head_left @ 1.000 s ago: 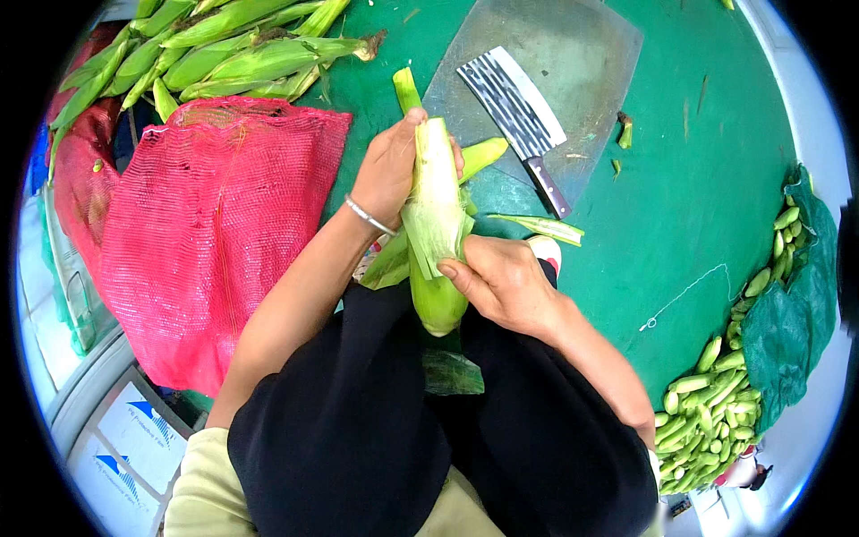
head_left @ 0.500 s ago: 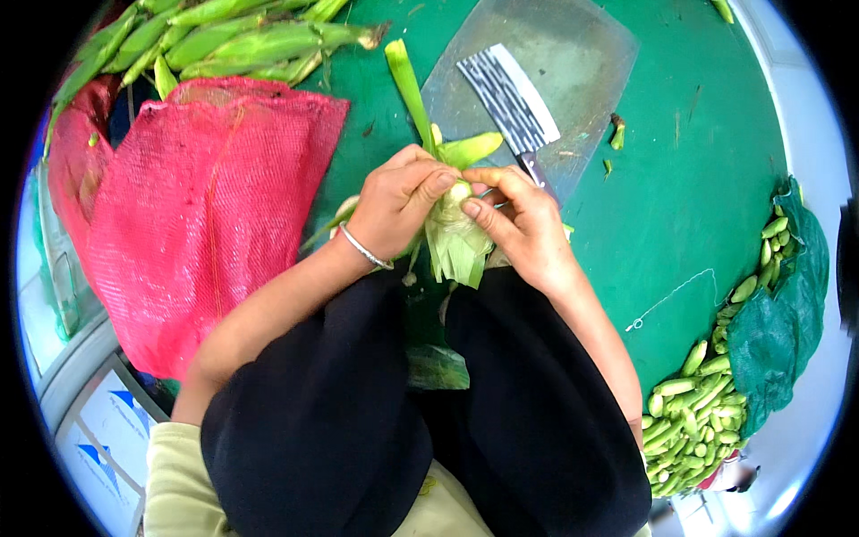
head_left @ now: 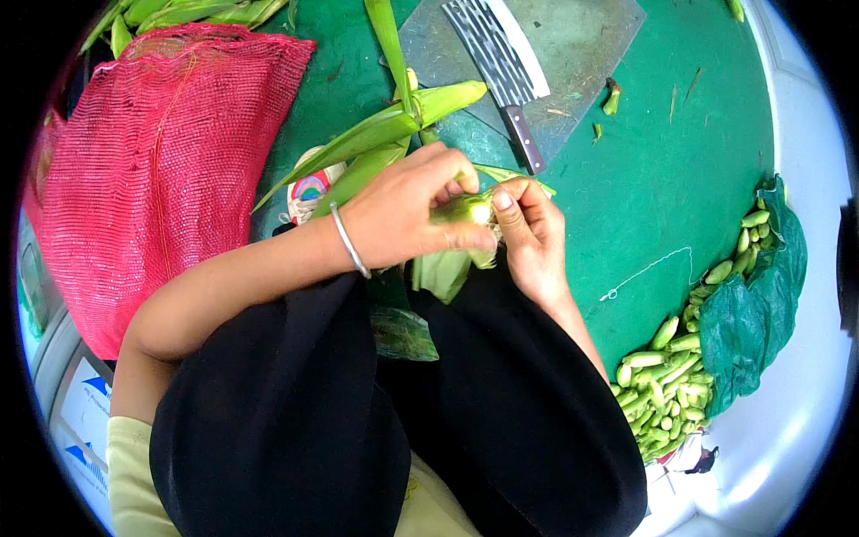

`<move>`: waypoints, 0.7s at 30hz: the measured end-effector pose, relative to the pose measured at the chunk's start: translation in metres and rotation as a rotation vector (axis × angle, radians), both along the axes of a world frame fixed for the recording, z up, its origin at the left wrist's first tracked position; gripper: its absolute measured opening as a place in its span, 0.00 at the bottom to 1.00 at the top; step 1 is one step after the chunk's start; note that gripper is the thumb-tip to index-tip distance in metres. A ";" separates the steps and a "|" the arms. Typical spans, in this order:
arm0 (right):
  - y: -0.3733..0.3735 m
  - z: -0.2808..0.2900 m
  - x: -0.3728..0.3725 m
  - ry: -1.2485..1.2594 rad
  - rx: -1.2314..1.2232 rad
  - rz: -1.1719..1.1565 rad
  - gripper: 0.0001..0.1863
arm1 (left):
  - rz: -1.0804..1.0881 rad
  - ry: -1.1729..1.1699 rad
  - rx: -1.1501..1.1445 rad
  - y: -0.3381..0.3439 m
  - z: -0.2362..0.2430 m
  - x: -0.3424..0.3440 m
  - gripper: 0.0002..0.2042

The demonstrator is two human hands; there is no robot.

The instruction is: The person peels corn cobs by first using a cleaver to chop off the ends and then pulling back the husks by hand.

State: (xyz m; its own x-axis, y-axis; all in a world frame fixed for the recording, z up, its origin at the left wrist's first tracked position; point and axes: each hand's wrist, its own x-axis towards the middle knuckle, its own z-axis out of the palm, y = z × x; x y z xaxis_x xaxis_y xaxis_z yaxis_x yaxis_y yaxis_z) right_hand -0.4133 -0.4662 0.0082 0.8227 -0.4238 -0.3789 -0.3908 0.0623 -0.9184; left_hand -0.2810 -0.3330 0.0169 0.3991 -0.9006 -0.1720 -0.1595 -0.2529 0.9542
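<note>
Above my knees, my left hand (head_left: 413,208) wraps round a green ear of corn (head_left: 461,209) whose pale cut end points right. The fingers and thumb of my right hand (head_left: 537,234) are closed in a pinch at that end, on the husk's edge. A pale piece of husk (head_left: 441,271) hangs below my left hand. Beyond it, long green husk leaves (head_left: 376,134) lie spread out. Farther off, a cleaver (head_left: 497,55) with a dark handle rests on a grey board (head_left: 586,49), touched by neither hand.
A red mesh sack (head_left: 170,170) stands at the left, with unpeeled corn (head_left: 192,11) behind it. On the right, many small green ears (head_left: 667,389) spill from a dark green net bag (head_left: 756,300). A thin string (head_left: 653,268) and stem scraps (head_left: 612,97) lie on the green floor (head_left: 707,170).
My left hand has turned over the ear, which now lies more sideways. More husk leaves and a shoe show beyond the hand. The whole view has shifted slightly.
</note>
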 end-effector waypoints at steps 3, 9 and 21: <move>0.004 0.013 0.008 -0.088 0.187 -0.144 0.10 | -0.035 -0.102 -0.055 -0.003 0.013 0.010 0.10; -0.003 0.034 0.012 -0.256 -0.369 -0.025 0.07 | -0.020 0.029 -0.153 0.000 0.025 0.020 0.09; 0.004 0.007 0.014 -0.152 0.364 -0.210 0.09 | -0.259 -0.095 0.178 -0.013 0.014 0.036 0.19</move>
State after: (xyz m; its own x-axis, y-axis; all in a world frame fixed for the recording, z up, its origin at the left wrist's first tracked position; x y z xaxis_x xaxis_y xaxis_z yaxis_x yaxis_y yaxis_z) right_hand -0.3997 -0.4622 0.0151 0.7912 -0.4490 -0.4152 -0.1973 0.4552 -0.8682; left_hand -0.2454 -0.3459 0.0311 0.1825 -0.9336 -0.3084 -0.3269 -0.3535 0.8764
